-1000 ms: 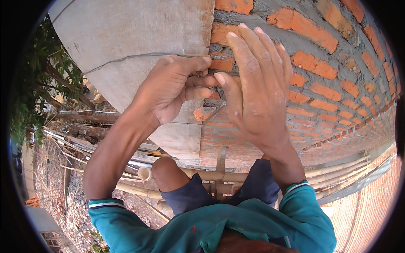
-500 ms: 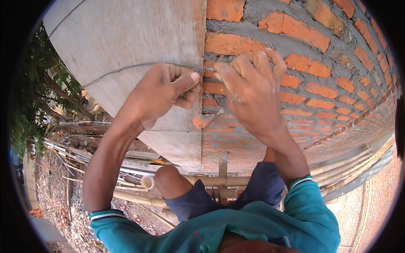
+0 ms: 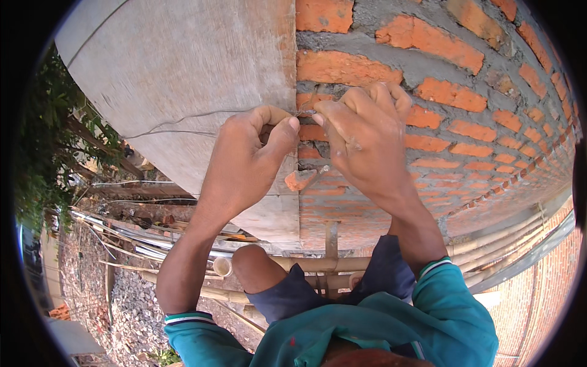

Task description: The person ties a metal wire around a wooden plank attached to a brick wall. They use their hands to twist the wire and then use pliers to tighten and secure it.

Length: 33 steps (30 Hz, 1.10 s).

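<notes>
A thin dark wire (image 3: 177, 120) runs in loose strands across the grey plywood board (image 3: 202, 61) to the board's edge, where it meets the brick wall (image 3: 449, 93). My left hand (image 3: 247, 150) is closed in a pinch on the wire, thumb and forefinger at that edge. Just right of it, my right hand (image 3: 370, 140) pinches the wire's twisted greyish end close to the wall, its other fingers curled. The fingertips of both hands nearly touch. Below them, a brick fragment (image 3: 301, 180) sits by a short metal rod (image 3: 323, 170) sticking out of the wall.
Bamboo poles (image 3: 342, 264) cross below, around my knees. A pale cup-like open end (image 3: 222, 266) shows beside my left knee. Rubble (image 3: 131, 293) covers the ground at lower left, with tree leaves (image 3: 43, 153) farther left. More poles (image 3: 498, 241) lie at right.
My left hand has turned more upright, its fingertips moving right, closer to the right hand. The wire on the board now hangs lower and shows separated strands. My right hand has barely moved.
</notes>
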### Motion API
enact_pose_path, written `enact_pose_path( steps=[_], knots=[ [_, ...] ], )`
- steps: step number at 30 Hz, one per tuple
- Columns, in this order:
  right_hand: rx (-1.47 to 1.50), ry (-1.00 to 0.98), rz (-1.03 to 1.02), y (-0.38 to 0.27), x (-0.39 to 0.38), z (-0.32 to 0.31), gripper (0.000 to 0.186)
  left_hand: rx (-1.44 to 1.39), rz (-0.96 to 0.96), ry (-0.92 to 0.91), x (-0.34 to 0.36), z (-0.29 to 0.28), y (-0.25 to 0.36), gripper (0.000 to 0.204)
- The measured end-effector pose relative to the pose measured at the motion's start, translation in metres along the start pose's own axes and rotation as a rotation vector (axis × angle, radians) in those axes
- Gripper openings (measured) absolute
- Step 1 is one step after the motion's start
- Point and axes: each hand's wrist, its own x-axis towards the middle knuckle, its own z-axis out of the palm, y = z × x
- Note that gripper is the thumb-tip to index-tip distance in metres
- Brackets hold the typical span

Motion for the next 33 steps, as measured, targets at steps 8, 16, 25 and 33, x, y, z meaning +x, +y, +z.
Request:
enact_pose_path(
  steps=[8, 16, 25, 33],
  knots=[
    [-0.111, -0.143, -0.069, -0.004, 0.013, -0.022, 0.021, 0.29, 0.144, -0.213, 0.037, -0.042, 0.005, 0.037],
    [-0.078, -0.195, -0.314, -0.083, -0.014, -0.019, 0.032, 0.32, 0.03, -0.545, 0.059, -0.063, 0.051, 0.032],
    [-0.026, -0.01, -0.037, -0.111, -0.027, 0.122, 0.021, 0.629, -0.021, -0.538, 0.053, -0.064, 0.085, 0.03],
    [0.095, -0.439, 0.259, -0.112, -0.016, 0.097, 0.021, 0.957, 0.025, -0.542, 0.057, -0.044, 0.078, 0.029]
  ],
)
